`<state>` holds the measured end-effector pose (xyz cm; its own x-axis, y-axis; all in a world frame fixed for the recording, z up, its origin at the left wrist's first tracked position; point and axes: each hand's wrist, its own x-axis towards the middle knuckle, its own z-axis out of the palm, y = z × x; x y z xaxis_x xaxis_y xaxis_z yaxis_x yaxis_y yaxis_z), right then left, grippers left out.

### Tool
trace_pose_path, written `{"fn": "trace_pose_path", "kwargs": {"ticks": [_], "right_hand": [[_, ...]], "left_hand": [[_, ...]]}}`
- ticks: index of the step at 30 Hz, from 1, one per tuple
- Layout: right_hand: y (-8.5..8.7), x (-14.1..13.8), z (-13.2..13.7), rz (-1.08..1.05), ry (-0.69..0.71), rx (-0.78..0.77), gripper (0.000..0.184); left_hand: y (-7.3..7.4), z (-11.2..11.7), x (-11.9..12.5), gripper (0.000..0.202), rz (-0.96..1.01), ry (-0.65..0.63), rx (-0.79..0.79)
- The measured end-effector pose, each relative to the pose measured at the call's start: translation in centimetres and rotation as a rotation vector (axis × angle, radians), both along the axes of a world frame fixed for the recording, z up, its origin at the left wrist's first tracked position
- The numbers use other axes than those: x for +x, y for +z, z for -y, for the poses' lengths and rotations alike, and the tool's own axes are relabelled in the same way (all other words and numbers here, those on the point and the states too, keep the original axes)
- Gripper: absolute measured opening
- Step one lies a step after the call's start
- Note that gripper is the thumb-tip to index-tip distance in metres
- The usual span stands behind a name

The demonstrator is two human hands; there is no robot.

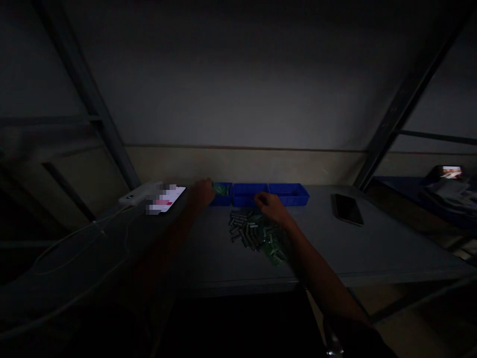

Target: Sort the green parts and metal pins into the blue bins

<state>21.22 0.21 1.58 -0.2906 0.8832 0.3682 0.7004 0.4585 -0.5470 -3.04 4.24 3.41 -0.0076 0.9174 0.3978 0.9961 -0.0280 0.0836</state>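
Observation:
The scene is very dark. My left hand (203, 193) reaches to the leftmost blue tray (222, 194) and looks closed on a small green piece at the tray's edge. My right hand (271, 206) hovers over a heap of small grey cylinders and green parts (255, 234) on the grey table (372, 248), its fingers curled; what they hold, if anything, is not clear. Two more blue trays, the middle one (249, 194) and the right one (289, 194), stand in a row behind the heap.
A lit phone (166, 199) lies at the left beside a white charger with a cable trailing left. A dark phone (347, 209) lies at the right. Metal shelf posts rise on both sides. Another lit screen (451, 172) glows far right.

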Motion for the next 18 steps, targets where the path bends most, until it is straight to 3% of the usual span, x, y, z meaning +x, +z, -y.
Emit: {"fn": "trace_pose_path", "kwargs": {"ticks": [2, 5, 8, 10, 13, 18], "right_hand": [[-0.2, 0.8, -0.1, 0.068, 0.083, -0.065, 0.024], [-1.0, 1.7, -0.2, 0.187, 0.214, -0.147, 0.034], [-1.6, 1.8, -0.1, 0.249, 0.226, -0.134, 0.037], [-1.7, 1.5, -0.1, 0.226, 0.218, -0.092, 0.028], [-1.2, 0.9, 0.0, 0.176, 0.177, -0.036, 0.015], [-0.5, -0.1, 0.4, -0.048, 0.176, -0.102, 0.024]], "left_hand": [[-0.7, 1.1, 1.1, 0.03, 0.063, -0.099, 0.222], [-2.3, 2.4, 3.0, 0.024, 0.205, -0.327, 0.331], [-4.0, 3.3, 4.4, 0.02, 0.337, -0.491, 0.277], [-4.6, 3.7, 4.9, 0.018, 0.424, -0.535, 0.242], [-4.7, 4.3, 5.0, 0.018, 0.565, -0.54, 0.182], [-4.1, 4.9, 5.3, 0.024, 0.775, -0.586, 0.062]]}}
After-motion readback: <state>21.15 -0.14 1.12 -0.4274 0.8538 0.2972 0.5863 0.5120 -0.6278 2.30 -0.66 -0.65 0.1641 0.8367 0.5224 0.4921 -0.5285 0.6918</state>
